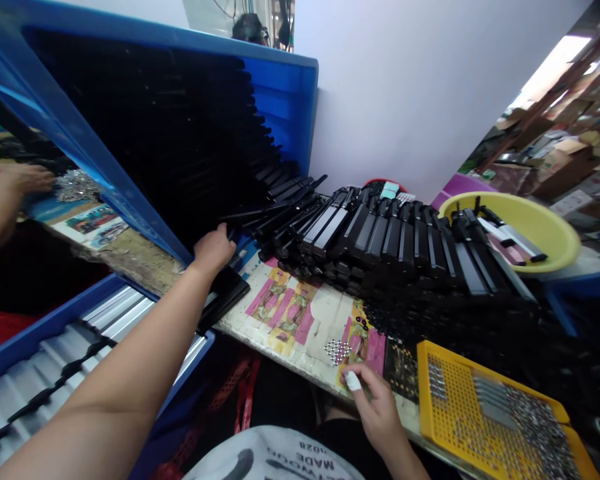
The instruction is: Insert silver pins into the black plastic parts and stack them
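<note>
My left hand (215,250) reaches to the lower corner of a tilted blue crate (310,100) packed with dark, long black parts (190,133). Its fingers are curled at the ends of these parts; what they grip is partly hidden. Just below it, a black block-like piece (227,293) lies at the table edge. My right hand (377,407) is over the table's front edge, thumb and forefinger pinched, with a white wrap on one finger. Anything in that pinch is too small to make out. Small shiny metal pieces (337,351) lie just beyond it.
Black bars with grey faces (375,237) are piled along the table. A yellow perforated tray (430,413) of metal pieces stands right, a yellow basin (555,230) behind. A lower-left blue bin (93,297) holds pale strips. Another person's hand (23,180) is at far left.
</note>
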### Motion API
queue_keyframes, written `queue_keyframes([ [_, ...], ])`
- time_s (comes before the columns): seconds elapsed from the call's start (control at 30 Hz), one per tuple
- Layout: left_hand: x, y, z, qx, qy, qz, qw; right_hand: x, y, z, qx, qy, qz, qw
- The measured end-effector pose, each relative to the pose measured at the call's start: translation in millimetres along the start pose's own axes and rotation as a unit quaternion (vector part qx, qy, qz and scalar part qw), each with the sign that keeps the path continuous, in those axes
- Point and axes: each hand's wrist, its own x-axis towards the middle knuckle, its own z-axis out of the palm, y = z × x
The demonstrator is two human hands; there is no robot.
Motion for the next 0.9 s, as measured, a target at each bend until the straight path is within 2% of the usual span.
queue_keyframes([
  [0.17, 4.5, -7.0, -4.4, 0.000, 0.068, 0.009, 0.998, -0.6, 4.4, -0.7, -0.006, -0.010, -0.003, 1.000],
  [0.23, 5.5, 0.0, -7.1, -0.004, 0.098, 0.016, 0.995, 1.2, 3.8, -1.3, -0.016, -0.023, -0.026, 0.999],
  [0.3, 9.3, 12.6, -11.8, -0.012, 0.112, 0.054, 0.992, 3.1, 3.0, -3.3, -0.026, -0.029, -0.043, 0.998],
  [0.43, 28.1, 41.9, -25.3, -0.023, 0.065, 0.173, 0.983, 5.3, 0.6, -9.9, -0.047, -0.014, -0.048, 0.998],
  [0.53, 42.1, 54.3, -36.3, -0.031, 0.021, 0.199, 0.979, 6.2, -1.7, -15.5, -0.068, -0.009, -0.055, 0.996],
  [0.6, 41.8, 57.1, -42.9, -0.040, 0.009, 0.197, 0.980, 8.2, -1.6, -19.7, -0.091, -0.002, -0.052, 0.995],
  [0.67, 26.6, 56.3, -48.5, -0.056, 0.023, 0.191, 0.980, 13.4, 0.0, -23.2, -0.132, 0.013, -0.044, 0.990],
  [0.77, -30.7, 49.9, -50.6, -0.134, 0.070, 0.182, 0.972, 29.0, 3.2, -23.6, -0.227, 0.029, -0.052, 0.972],
  [0.8, -57.7, 47.1, -48.3, -0.184, 0.054, 0.180, 0.965, 35.8, 4.0, -21.7, -0.259, 0.022, -0.061, 0.964],
  [0.83, -86.7, 44.5, -44.1, -0.248, 0.006, 0.186, 0.951, 42.8, 4.7, -18.9, -0.290, 0.008, -0.070, 0.954],
  [0.9, -145.0, 40.9, -31.1, -0.379, -0.125, 0.185, 0.898, 56.0, 5.5, -11.7, -0.342, -0.030, -0.082, 0.936],
])
